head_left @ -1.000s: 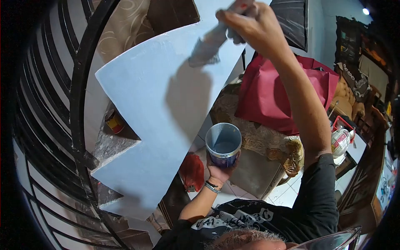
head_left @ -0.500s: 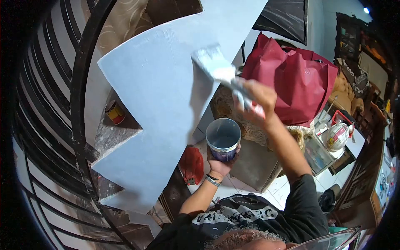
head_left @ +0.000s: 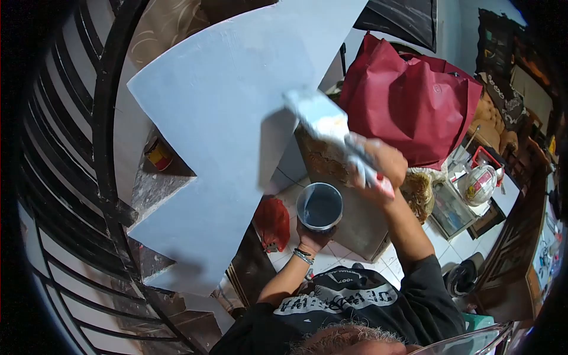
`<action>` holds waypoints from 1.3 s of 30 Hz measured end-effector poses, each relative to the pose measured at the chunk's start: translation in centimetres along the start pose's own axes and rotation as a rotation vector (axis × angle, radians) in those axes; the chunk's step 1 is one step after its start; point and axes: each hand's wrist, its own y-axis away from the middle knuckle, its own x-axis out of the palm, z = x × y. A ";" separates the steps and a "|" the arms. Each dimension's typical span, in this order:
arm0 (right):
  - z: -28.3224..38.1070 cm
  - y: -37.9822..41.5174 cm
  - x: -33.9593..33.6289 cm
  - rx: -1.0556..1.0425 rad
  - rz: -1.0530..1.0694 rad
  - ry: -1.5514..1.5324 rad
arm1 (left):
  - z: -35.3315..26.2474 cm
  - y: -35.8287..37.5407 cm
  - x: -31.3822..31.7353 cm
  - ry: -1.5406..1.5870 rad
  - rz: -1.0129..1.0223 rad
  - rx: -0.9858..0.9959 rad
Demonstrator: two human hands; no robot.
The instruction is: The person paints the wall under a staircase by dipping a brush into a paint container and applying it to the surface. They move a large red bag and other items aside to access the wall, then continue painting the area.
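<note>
My right hand [head_left: 378, 168] is wrapped round the handle of a wide paintbrush [head_left: 319, 118], its bristles coated in pale paint. The brush is lifted off the white stair-side panel [head_left: 219, 100], overlapping its right edge in this view and casting a shadow on it. Below, my left hand [head_left: 313, 238] grips a paint bucket [head_left: 320, 207] from underneath, near its base. Bluish-grey paint coats the inside of the bucket, and its mouth faces up. Much of the bucket's outer wall is hidden by its rim.
Black metal railing [head_left: 106, 118] curves along the left. A small red-and-yellow can [head_left: 158, 156] stands on a step beside the notched panel. At the right are a large maroon bag [head_left: 414, 100] and a glass cabinet [head_left: 454, 208]. A red plastic bag [head_left: 272, 225] lies low near my left arm.
The paintbrush has come away from the panel, moving right and down towards me in my right hand. The bucket has tipped, showing more of its inside. The view has shifted slightly.
</note>
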 end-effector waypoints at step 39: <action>0.6 4.4 -3.4 0.359 1.168 -0.140 | 0.0 -0.4 5.3 -0.276 -0.030 0.130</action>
